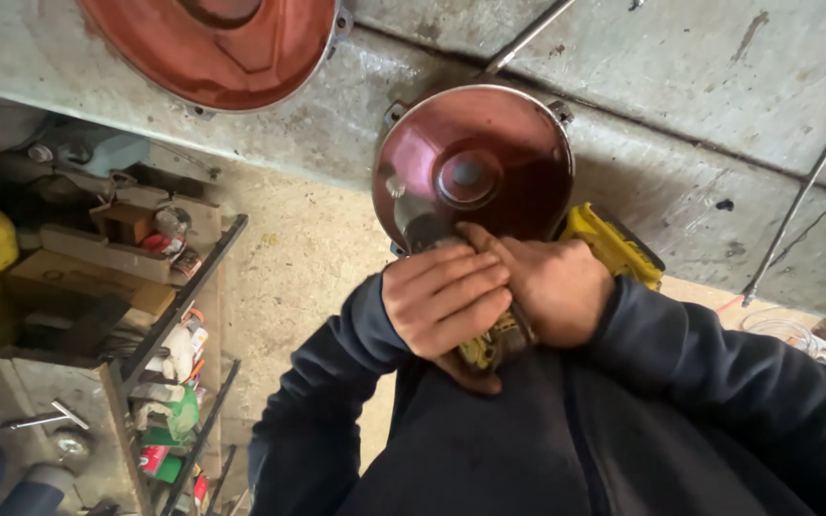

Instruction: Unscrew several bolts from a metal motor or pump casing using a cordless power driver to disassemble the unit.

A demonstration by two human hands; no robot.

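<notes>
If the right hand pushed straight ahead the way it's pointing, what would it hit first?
Probably the round reddish-brown metal cover on the grey concrete ledge; the right hand points toward it, though depth is unclear.

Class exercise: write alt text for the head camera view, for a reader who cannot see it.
Seen from above, a person's left hand and right hand together grip a yellow power tool, pressed against a round reddish metal cover on a grey concrete ledge. A cluttered metal shelf stands to the left.

small red, green and white packages crowd the metal shelf rack at left
</notes>
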